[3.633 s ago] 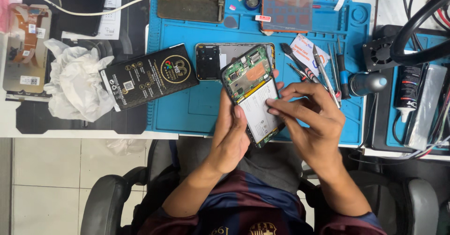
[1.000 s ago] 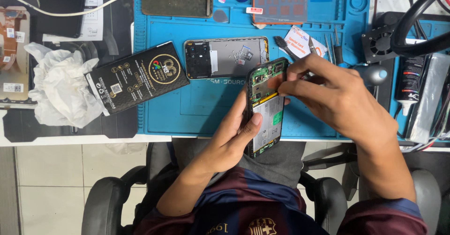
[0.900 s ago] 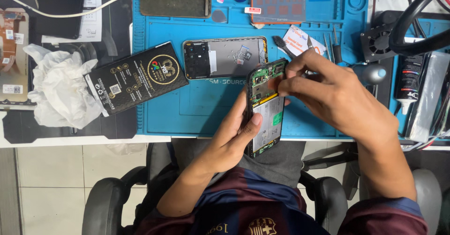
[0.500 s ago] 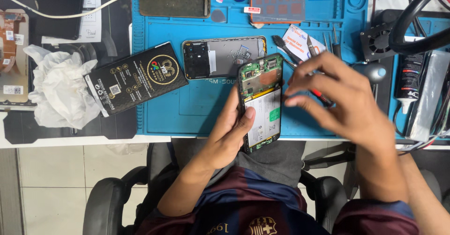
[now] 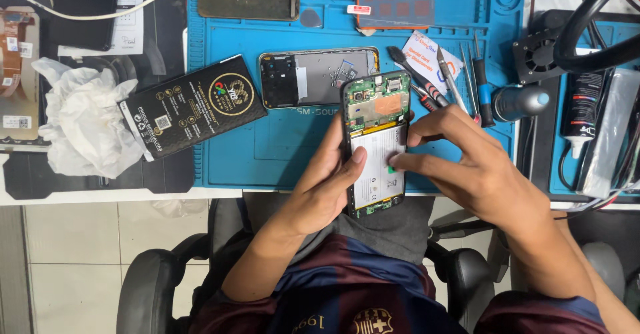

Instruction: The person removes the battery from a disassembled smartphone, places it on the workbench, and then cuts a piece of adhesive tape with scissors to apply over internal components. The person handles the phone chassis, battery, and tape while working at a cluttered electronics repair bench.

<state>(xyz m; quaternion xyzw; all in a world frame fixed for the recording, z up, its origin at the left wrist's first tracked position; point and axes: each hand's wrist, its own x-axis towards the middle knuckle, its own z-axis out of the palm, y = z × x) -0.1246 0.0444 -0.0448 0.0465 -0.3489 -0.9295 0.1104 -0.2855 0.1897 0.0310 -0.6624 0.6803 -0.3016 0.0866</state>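
Opened phone: back cover off, green circuit board at its top end and white battery below, held upright over the near edge of the blue work mat, just right of frame centre.

Left hand: at 7 o'clock of the phone, grip wrapped round its left edge and underside, thumb lying across the battery face; a closed hold on the phone.

Right hand: at 3 o'clock of the phone, fingers spread, one fingertip pressed on a small green tab at the battery's right side; nothing pinched that can be seen.

Back cover: grey, camera cutout at its left end, lying flat on the mat at 11 o'clock of the phone, just behind its top end.

Black flat box: round gold emblem, tilted, straddling the mat's left edge at 9 o'clock of the phone.

Crumpled white tissue: on the bench, left of the box.

Hand tools: screwdrivers and tweezers laid side by side on the mat at 1 o'clock of the phone, beside a small printed card.

Parts tray: translucent orange, at the mat's far edge, 12 o'clock.

Black tube: on the bench at the far right.
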